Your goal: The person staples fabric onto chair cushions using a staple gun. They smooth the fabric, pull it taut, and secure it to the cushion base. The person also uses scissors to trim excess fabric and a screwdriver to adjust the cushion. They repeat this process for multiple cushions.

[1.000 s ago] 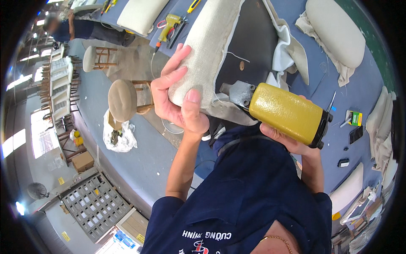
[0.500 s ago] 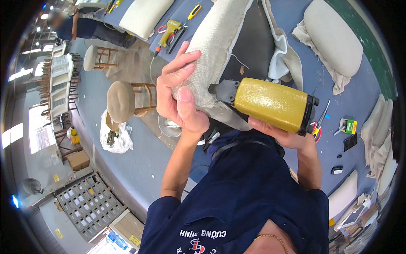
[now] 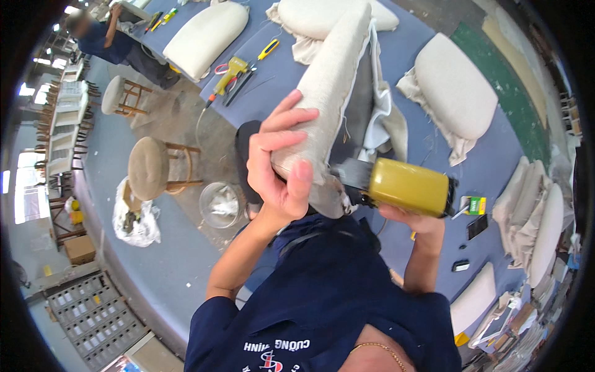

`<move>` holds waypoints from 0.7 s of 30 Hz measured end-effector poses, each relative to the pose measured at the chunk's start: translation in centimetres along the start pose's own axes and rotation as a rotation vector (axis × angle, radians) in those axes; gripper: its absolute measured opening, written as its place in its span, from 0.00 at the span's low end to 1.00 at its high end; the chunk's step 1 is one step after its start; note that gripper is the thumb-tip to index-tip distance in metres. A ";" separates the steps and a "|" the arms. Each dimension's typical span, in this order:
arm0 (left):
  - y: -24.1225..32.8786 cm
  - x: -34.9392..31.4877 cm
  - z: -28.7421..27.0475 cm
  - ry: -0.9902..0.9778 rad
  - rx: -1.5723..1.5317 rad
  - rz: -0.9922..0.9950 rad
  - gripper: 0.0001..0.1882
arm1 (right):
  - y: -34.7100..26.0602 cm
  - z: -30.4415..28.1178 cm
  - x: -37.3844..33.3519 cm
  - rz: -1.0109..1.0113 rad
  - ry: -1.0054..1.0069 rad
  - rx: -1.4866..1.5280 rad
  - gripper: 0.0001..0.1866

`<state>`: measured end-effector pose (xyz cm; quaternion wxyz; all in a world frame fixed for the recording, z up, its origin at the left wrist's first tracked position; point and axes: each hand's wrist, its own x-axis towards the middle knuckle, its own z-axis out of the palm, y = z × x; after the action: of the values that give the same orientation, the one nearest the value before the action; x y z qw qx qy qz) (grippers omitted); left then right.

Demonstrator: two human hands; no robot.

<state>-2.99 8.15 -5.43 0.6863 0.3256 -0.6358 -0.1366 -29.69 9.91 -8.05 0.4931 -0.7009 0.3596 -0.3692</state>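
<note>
My left hand (image 3: pixel 279 155) is wrapped around the near end of a beige cushion (image 3: pixel 331 80), thumb on one side, fingers spread over the other. My right hand (image 3: pixel 406 217) is closed around a yellow staple gun (image 3: pixel 409 184). The cushion's long axis runs away from me, leaning right, while the gun lies crosswise, its nose pointing left at the cushion's near end; whether they touch I can't tell. Loose fabric (image 3: pixel 387 124) hangs along the right side. Beyond, on the blue bench (image 3: pixel 480 155), a glue gun (image 3: pixel 234 68) lies by the left edge, a padded seat (image 3: pixel 455 87) near the far edge.
</note>
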 end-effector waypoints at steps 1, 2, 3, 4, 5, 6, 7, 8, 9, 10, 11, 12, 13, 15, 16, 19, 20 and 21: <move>0.1 0.2 0.3 -0.010 -0.041 -0.009 0.17 | 0.9 -1.4 -1.6 0.115 0.048 0.078 0.21; 0.2 0.4 0.4 -0.022 -0.074 -0.016 0.19 | 1.3 -2.8 -3.4 0.302 0.116 0.134 0.21; 0.1 0.5 0.4 -0.069 -0.103 -0.020 0.19 | 1.8 -4.2 -5.3 0.485 0.206 0.202 0.20; 0.0 0.9 0.3 -0.115 -0.133 -0.027 0.20 | 2.0 -5.3 -6.7 0.642 0.319 0.142 0.19; -0.1 1.4 0.2 -0.165 -0.160 -0.029 0.20 | 3.0 -5.9 -8.1 0.614 0.437 0.115 0.17; -0.3 2.1 0.0 -0.245 -0.174 -0.025 0.21 | 4.5 -6.3 -9.5 0.584 0.551 0.090 0.16; -0.5 2.8 -0.2 -0.325 -0.187 -0.023 0.22 | 6.1 -6.8 -11.3 0.621 0.679 0.012 0.15; -0.4 3.4 -0.1 -0.407 -0.195 -0.019 0.23 | 8.4 -7.2 -13.5 0.653 0.806 -0.061 0.14; 0.0 4.0 0.2 -0.409 -0.260 -0.060 0.20 | 12.7 -9.8 -17.6 0.748 0.701 -0.167 0.15; 0.2 4.6 0.7 -0.428 -0.263 -0.056 0.19 | 16.6 -12.2 -21.8 0.847 0.597 -0.268 0.16; 0.3 5.0 0.9 -0.448 -0.254 -0.053 0.18 | 18.7 -12.3 -23.8 0.838 0.622 -0.295 0.18; 0.3 5.4 1.3 -0.472 -0.245 -0.047 0.17 | 20.1 -12.1 -25.4 0.830 0.650 -0.320 0.20; 0.2 5.7 1.7 -0.455 -0.244 -0.054 0.15 | 21.4 -11.9 -26.8 0.820 0.679 -0.344 0.22; -0.2 6.5 3.2 -0.437 -0.269 -0.066 0.12 | 24.5 -10.5 -31.2 0.997 0.810 -0.688 0.26; -0.4 6.9 3.6 -0.423 -0.265 -0.076 0.10 | 24.9 -9.8 -31.8 1.082 0.860 -0.854 0.27; -0.7 8.5 5.0 -0.381 -0.215 -0.078 0.05 | 25.0 -7.7 -31.3 1.303 0.783 -0.867 0.35; -0.9 9.1 5.5 -0.393 -0.219 -0.088 0.05 | 24.6 -7.1 -30.7 1.372 0.755 -0.891 0.37; -1.2 9.9 6.1 -0.406 -0.226 -0.095 0.05 | 24.3 -6.9 -30.2 1.393 0.707 -0.892 0.40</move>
<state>-7.10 -0.32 1.45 0.5694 0.2421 -0.7254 -0.3014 -53.26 26.95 -34.56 0.1477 -0.2959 0.9437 -0.0065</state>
